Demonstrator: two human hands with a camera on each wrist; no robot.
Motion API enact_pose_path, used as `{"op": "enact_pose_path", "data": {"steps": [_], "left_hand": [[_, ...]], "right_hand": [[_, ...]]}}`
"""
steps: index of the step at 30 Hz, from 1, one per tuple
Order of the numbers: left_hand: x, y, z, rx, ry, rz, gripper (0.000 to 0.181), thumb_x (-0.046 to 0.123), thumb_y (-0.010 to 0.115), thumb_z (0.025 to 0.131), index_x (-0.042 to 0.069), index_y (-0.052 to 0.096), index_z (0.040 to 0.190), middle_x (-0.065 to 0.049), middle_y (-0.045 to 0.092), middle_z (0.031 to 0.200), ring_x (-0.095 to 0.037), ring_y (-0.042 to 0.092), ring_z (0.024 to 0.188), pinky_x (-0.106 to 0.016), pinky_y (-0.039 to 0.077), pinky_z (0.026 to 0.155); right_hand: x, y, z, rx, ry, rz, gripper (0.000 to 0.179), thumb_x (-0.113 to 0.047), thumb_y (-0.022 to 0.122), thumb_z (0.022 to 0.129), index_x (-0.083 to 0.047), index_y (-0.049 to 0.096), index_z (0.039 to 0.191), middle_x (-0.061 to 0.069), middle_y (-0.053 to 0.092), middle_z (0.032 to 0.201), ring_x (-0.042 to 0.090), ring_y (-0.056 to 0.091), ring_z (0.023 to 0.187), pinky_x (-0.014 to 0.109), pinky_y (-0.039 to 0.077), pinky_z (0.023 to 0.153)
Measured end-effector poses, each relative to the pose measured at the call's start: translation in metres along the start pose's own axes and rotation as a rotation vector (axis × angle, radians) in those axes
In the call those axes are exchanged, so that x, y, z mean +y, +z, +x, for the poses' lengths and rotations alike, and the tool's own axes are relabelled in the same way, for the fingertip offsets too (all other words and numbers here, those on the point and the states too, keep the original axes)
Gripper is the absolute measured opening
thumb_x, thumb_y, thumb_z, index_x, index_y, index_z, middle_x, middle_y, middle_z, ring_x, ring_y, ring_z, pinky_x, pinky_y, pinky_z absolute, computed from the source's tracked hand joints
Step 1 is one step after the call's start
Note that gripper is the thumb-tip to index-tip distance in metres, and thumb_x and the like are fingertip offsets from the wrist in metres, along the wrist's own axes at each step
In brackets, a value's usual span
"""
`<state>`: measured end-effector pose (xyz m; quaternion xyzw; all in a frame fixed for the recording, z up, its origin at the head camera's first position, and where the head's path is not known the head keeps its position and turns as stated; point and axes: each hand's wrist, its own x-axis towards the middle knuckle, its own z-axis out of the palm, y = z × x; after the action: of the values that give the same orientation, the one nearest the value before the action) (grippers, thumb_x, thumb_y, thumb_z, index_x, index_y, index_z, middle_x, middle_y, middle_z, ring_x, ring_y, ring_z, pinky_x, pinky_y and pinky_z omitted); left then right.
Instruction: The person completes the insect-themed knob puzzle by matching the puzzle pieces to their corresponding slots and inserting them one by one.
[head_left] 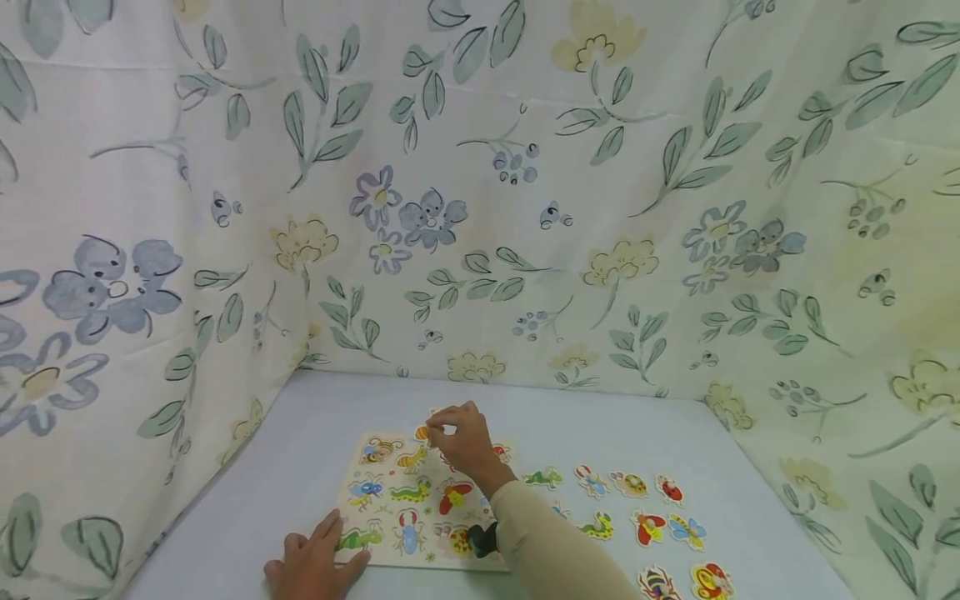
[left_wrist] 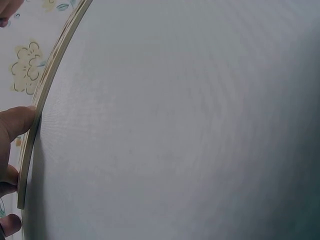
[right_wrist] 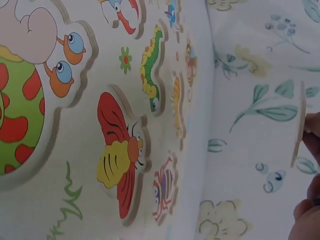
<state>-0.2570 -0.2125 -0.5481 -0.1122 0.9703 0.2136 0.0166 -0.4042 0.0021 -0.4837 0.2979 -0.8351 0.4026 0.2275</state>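
So on the left there's the left hand [head_left: 315, 562], parked at the near left corner of a puzzle board [head_left: 390, 560] that lies flat on the counter [head_left: 281, 467]. Its fingers are spread and relaxed, tips and thumb just touching the board's edges, not wrapped around anything. The board itself is covered in bug shapes, with a bee [head_left: 378, 451] up in the far left and a blue stag beetle [head_left: 408, 532] along the near side. Going right, a small orange piece [head_left: 422, 434] is up in the air over the board's far edge, right at the fingertips of the right hand [head_left: 467, 442]. Thumb and index are closed in a pinch on it, with the piece poking out to the left of them. The right wrist view catches it nearly edge-on, clearly apart from the board. A pale sleeve [head_left: 551, 542] hides some of the board's right side. Past that, loose bug pieces sit on the counter: a blue beetle piece [head_left: 591, 481], a ladybug piece [head_left: 670, 490], and a blue winged piece [head_left: 687, 531], among others. Flowery cloth [head_left: 525, 233] hangs behind it all.
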Motion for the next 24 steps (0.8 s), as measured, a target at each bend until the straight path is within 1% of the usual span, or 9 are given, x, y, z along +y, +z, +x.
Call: {"op": "enact_pose_path", "data": {"steps": [1,5,8,10,12,15,17,21,24], "left_hand": [[0.0,0.0,0.0,0.003,-0.001,0.003,0.091,0.062,0.074,0.071,-0.003,0.055,0.132,-0.018,0.047,0.139,-0.03,0.039,0.09,-0.05,0.029,0.072],[0.0,-0.001,0.002,0.005,-0.006,0.008,0.091,0.063,0.074,0.071,-0.003,0.055,0.131,-0.018,0.048,0.138,-0.03,0.04,0.09,-0.05,0.03,0.072],[-0.001,-0.001,0.003,-0.001,-0.012,0.003,0.092,0.064,0.073,0.07,-0.002,0.056,0.132,-0.017,0.048,0.138,-0.029,0.041,0.089,-0.05,0.03,0.072],[-0.002,-0.001,0.003,-0.009,-0.017,-0.002,0.093,0.065,0.074,0.069,-0.001,0.055,0.132,-0.016,0.048,0.138,-0.03,0.041,0.089,-0.051,0.03,0.072],[-0.002,-0.001,0.004,-0.014,-0.028,-0.006,0.094,0.065,0.074,0.069,-0.001,0.055,0.133,-0.015,0.048,0.138,-0.029,0.041,0.089,-0.051,0.03,0.072],[-0.003,-0.002,0.006,-0.018,-0.031,0.0,0.095,0.066,0.074,0.068,0.0,0.055,0.133,-0.015,0.048,0.138,-0.031,0.042,0.09,-0.052,0.031,0.072],[-0.004,-0.001,0.006,-0.013,-0.032,0.005,0.095,0.067,0.074,0.067,0.001,0.056,0.133,-0.015,0.049,0.138,-0.031,0.042,0.091,-0.053,0.032,0.072],[-0.004,0.0,0.007,-0.028,-0.026,0.013,0.096,0.069,0.072,0.066,0.001,0.057,0.132,-0.015,0.049,0.138,-0.031,0.042,0.09,-0.053,0.032,0.072],[-0.004,0.002,0.007,-0.049,-0.022,0.017,0.098,0.072,0.07,0.066,0.0,0.056,0.132,-0.015,0.049,0.138,-0.031,0.042,0.091,-0.053,0.032,0.072]], "right_hand": [[0.0,0.003,0.001,-0.013,0.01,0.006,0.007,-0.013,0.073,0.086,-0.013,0.079,0.089,-0.012,0.07,0.09,0.016,0.048,0.075,0.029,0.039,0.069],[0.005,0.019,0.002,-0.062,0.045,0.012,0.006,-0.013,0.073,0.085,-0.014,0.079,0.085,-0.013,0.07,0.087,0.012,0.054,0.083,0.036,0.04,0.084],[0.007,0.031,0.001,-0.115,0.127,0.02,0.006,-0.015,0.074,0.085,-0.016,0.079,0.082,-0.016,0.069,0.084,0.011,0.053,0.09,0.04,0.037,0.091],[0.008,0.038,-0.001,-0.145,0.165,0.018,0.005,-0.015,0.075,0.084,-0.015,0.079,0.081,-0.015,0.068,0.083,0.014,0.052,0.092,0.041,0.038,0.089],[0.009,0.044,-0.001,-0.169,0.201,0.003,0.005,-0.016,0.075,0.084,-0.016,0.079,0.081,-0.013,0.069,0.083,0.017,0.051,0.094,0.042,0.038,0.091],[0.01,0.051,-0.002,-0.185,0.219,-0.038,0.006,-0.016,0.076,0.082,-0.017,0.079,0.078,-0.009,0.07,0.084,0.022,0.054,0.094,0.044,0.038,0.094],[0.011,0.054,-0.002,-0.201,0.252,-0.074,0.006,-0.018,0.076,0.082,-0.019,0.08,0.077,-0.009,0.07,0.084,0.02,0.054,0.093,0.042,0.037,0.095],[0.013,0.059,-0.005,-0.227,0.306,-0.125,0.006,-0.019,0.077,0.08,-0.019,0.079,0.075,-0.01,0.068,0.083,0.017,0.051,0.085,0.039,0.04,0.087],[0.015,0.06,-0.007,-0.24,0.333,-0.146,0.005,-0.019,0.077,0.08,-0.019,0.079,0.076,-0.011,0.066,0.083,0.016,0.05,0.085,0.037,0.041,0.084]]}}
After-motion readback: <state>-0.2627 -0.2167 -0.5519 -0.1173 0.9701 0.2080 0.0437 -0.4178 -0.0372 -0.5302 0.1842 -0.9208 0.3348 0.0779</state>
